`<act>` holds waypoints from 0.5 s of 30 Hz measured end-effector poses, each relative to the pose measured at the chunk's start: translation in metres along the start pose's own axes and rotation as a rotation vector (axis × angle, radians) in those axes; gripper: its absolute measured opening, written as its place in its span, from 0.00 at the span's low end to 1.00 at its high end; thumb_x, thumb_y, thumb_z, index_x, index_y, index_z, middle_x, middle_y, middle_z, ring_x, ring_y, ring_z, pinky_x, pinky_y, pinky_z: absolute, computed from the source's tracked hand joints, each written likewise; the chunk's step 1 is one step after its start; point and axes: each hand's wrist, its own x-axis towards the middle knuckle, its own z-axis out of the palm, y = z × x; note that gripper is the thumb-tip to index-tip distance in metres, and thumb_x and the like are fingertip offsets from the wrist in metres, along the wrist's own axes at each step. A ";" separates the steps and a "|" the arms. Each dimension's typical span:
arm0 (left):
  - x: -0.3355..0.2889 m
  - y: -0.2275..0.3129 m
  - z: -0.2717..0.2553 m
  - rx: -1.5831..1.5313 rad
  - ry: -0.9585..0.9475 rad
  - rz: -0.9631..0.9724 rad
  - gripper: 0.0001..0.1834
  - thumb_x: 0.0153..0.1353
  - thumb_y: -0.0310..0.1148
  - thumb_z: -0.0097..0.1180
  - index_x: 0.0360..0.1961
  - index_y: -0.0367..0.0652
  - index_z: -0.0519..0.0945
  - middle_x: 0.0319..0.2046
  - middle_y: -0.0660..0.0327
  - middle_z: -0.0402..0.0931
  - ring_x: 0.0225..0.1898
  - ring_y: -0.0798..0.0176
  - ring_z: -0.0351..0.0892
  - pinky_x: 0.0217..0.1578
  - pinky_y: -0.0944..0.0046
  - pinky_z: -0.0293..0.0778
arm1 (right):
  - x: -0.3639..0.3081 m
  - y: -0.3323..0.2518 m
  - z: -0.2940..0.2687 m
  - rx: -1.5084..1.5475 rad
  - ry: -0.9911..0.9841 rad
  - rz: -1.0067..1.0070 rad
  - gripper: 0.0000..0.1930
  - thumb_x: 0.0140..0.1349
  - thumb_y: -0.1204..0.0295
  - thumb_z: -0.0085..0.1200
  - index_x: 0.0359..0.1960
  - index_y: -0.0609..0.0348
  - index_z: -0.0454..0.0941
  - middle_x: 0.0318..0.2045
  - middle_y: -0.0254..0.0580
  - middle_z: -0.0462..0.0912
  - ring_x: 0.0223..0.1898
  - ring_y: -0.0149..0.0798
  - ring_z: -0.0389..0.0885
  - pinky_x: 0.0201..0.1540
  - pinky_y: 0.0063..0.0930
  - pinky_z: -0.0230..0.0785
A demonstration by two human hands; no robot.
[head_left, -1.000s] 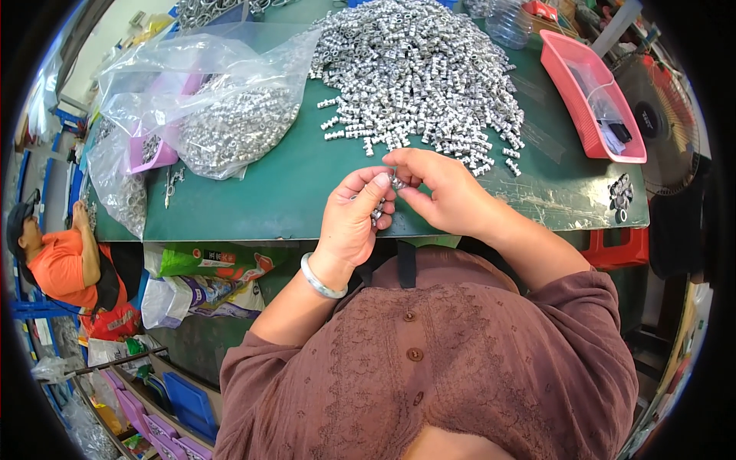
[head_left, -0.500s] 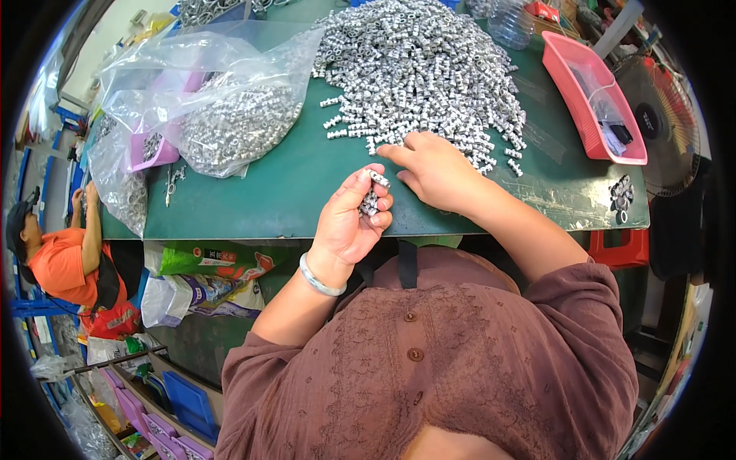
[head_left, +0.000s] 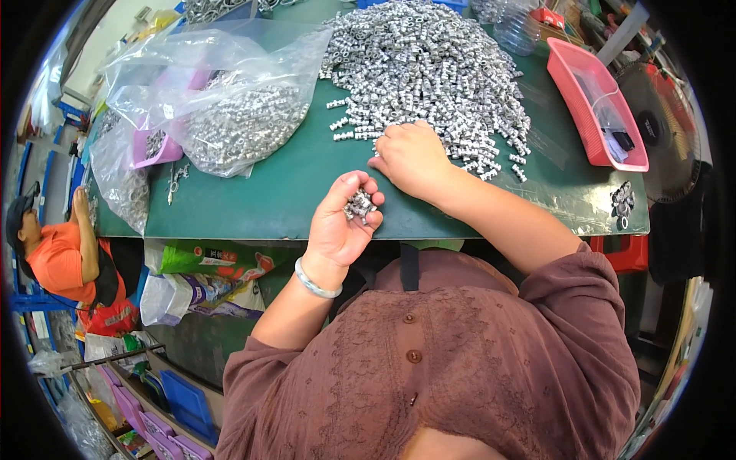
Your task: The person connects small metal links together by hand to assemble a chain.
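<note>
My left hand point(head_left: 342, 222) is turned palm up near the table's front edge, its fingers curled round a clump of small silver metal parts point(head_left: 359, 205). A pale bangle circles that wrist. My right hand point(head_left: 415, 161) is to the right of it and a little farther away, back upward, at the front edge of a large heap of similar ringed metal parts point(head_left: 429, 69). Its fingers are bent down toward the heap, and their tips are hidden, so what they pinch cannot be seen.
Clear plastic bags point(head_left: 249, 126) of metal parts and a purple scoop-like container point(head_left: 170, 150) lie at left on the green table point(head_left: 268, 192). At right are a pink basket point(head_left: 563, 73), a few dark rings point(head_left: 622, 201) and a fan point(head_left: 652, 126). A person in orange point(head_left: 57, 261) works far left.
My left hand has moved slightly left and down; the part between its thumb and fingertips no longer shows there. My right hand's extended index finger has curled in. The other person's hand has shifted.
</note>
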 end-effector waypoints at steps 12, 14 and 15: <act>0.000 0.003 -0.002 0.171 -0.012 0.041 0.07 0.57 0.27 0.48 0.38 0.42 0.70 0.25 0.63 0.68 0.25 0.69 0.65 0.17 0.76 0.60 | 0.007 -0.001 -0.002 -0.031 0.000 0.000 0.10 0.49 0.64 0.53 0.18 0.56 0.74 0.20 0.38 0.74 0.27 0.40 0.74 0.33 0.33 0.60; -0.002 0.001 0.002 0.190 0.079 0.066 0.07 0.58 0.28 0.48 0.38 0.41 0.70 0.26 0.63 0.70 0.26 0.68 0.67 0.18 0.75 0.62 | 0.009 -0.001 0.001 -0.041 -0.016 0.015 0.10 0.49 0.64 0.53 0.18 0.56 0.74 0.20 0.39 0.74 0.27 0.40 0.74 0.33 0.33 0.60; -0.001 0.001 0.003 0.192 0.075 0.066 0.07 0.58 0.28 0.48 0.38 0.41 0.70 0.26 0.63 0.70 0.26 0.68 0.67 0.18 0.75 0.62 | 0.009 -0.001 0.002 -0.048 -0.036 0.029 0.10 0.49 0.64 0.53 0.17 0.56 0.74 0.20 0.39 0.75 0.26 0.40 0.74 0.32 0.33 0.60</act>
